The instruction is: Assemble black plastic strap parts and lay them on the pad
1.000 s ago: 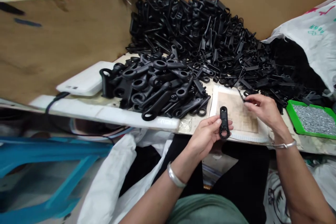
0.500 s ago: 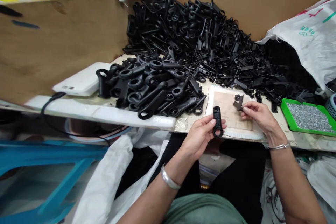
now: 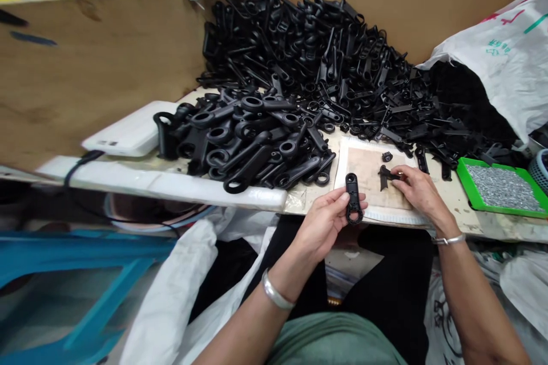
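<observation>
My left hand (image 3: 327, 217) is closed on a long black plastic housing (image 3: 353, 198) with a ring at its lower end, its hollow inner side facing up. To the right, my right hand (image 3: 415, 188) pinches a small black plastic piece (image 3: 385, 177) with a flat tab pointing down. The two parts are apart, both over the near edge of the work board (image 3: 363, 159). A tiny black block (image 3: 387, 157) lies on the board just beyond the right fingertips.
Heaped black housings (image 3: 257, 142) fill the left and back of the table. Smaller black parts (image 3: 411, 102) spread at the back right. A green tray (image 3: 468, 191) of small silver pieces stands at the right. A white box (image 3: 124, 134) with a cable sits left, beside a cardboard wall (image 3: 107, 63).
My right hand has turned the small black piece and shifted slightly left, so its tab now points down. The left hand still holds the housing in nearly the same place.
</observation>
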The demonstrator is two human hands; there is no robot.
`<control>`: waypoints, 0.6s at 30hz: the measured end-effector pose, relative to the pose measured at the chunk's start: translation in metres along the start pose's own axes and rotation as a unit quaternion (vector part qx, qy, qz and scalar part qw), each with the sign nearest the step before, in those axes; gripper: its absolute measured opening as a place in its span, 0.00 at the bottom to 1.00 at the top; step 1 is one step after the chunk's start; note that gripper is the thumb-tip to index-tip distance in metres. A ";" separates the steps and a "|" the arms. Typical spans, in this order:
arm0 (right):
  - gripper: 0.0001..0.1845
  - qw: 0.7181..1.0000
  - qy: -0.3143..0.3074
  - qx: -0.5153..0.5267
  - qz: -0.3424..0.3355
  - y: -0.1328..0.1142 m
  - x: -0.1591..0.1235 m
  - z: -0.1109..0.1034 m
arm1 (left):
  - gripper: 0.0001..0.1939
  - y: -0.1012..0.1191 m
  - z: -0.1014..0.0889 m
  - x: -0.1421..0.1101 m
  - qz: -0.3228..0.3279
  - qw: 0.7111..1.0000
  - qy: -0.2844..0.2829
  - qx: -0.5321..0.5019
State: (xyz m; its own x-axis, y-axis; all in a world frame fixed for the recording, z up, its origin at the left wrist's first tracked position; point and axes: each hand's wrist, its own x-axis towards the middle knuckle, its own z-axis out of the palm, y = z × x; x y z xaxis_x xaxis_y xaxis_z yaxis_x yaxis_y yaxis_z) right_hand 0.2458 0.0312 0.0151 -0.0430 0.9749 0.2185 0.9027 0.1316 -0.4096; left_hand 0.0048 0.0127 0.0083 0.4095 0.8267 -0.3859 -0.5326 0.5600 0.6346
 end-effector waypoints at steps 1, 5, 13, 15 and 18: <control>0.11 1.000 -0.006 -0.001 0.005 0.002 0.001 0.000 | 0.08 0.000 0.000 0.000 0.000 1.000 -0.001 -0.002; 0.11 0.996 0.057 0.054 0.042 -0.011 -0.009 -0.004 | 0.08 -0.001 -0.001 0.000 0.005 1.000 0.003 -0.020; 0.10 0.970 0.159 0.175 0.049 -0.107 -0.050 0.026 | 0.14 -0.011 0.007 0.002 0.076 0.994 -0.059 -0.056; 0.09 0.970 0.183 0.153 0.051 -0.117 -0.047 0.039 | 0.16 -0.014 0.008 0.002 0.091 0.993 -0.063 -0.052; 0.09 0.970 0.206 0.130 0.022 -0.121 -0.046 0.045 | 0.20 -0.018 0.008 -0.001 0.121 0.992 -0.042 -0.022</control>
State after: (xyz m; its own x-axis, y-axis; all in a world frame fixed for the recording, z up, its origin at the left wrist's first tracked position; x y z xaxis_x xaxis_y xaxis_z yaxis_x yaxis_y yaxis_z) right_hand 0.1190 -0.0217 0.0147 0.2162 0.8329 0.5094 0.7597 0.1842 -0.6237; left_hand 0.0198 0.0012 0.0025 0.3256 0.9305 -0.1678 -0.6534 0.3498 0.6714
